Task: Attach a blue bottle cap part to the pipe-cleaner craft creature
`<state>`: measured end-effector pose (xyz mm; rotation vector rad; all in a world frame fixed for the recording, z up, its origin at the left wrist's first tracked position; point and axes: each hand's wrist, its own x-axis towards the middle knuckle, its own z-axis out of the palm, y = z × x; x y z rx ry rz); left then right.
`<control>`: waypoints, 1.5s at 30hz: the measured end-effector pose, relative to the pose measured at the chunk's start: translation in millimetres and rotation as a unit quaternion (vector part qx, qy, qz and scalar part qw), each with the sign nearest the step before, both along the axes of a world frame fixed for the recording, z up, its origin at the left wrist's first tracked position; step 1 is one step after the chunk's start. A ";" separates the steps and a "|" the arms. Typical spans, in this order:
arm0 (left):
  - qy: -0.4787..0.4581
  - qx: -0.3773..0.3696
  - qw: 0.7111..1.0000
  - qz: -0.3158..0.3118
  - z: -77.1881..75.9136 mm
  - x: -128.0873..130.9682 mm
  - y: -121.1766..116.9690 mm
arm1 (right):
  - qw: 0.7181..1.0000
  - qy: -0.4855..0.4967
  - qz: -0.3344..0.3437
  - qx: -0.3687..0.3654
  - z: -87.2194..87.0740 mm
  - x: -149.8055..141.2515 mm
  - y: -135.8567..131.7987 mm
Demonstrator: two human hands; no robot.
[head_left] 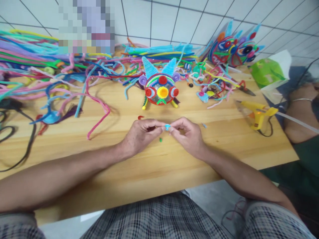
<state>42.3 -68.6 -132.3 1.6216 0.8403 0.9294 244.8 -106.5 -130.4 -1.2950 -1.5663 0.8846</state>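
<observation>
My left hand (141, 135) and my right hand (187, 134) meet over the middle of the wooden table (154, 166), fingers pinched together on a small light-blue pipe-cleaner piece (167, 126) held between them. Just beyond my hands stands a round pipe-cleaner creature (161, 89) with two blue horns and coloured coiled discs. A tiny green scrap (160, 140) lies under my hands and a small red scrap (141, 117) lies just behind my left hand.
Loose pipe cleaners (62, 76) in many colours cover the back and left of the table. A second finished creature (233, 48) leans at the back right. A yellow glue gun (258, 116), scissors (245, 89) and a green bag (266, 71) lie at right, beside another person's arm (301, 109). Black cable (22, 146) runs at left.
</observation>
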 end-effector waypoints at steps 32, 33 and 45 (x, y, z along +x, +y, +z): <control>0.022 -0.022 0.999 0.018 1.6 2.0 0.2 | 0.998 -0.048 -0.012 -0.040 7.4 0.5 2.0; 0.022 -0.021 0.999 0.017 1.5 1.9 0.1 | 0.998 -0.052 -0.012 -0.038 8.1 0.6 2.0; 0.040 0.002 0.999 0.005 -1.8 -0.1 0.6 | 0.997 -0.072 -0.015 -0.019 10.6 1.4 1.8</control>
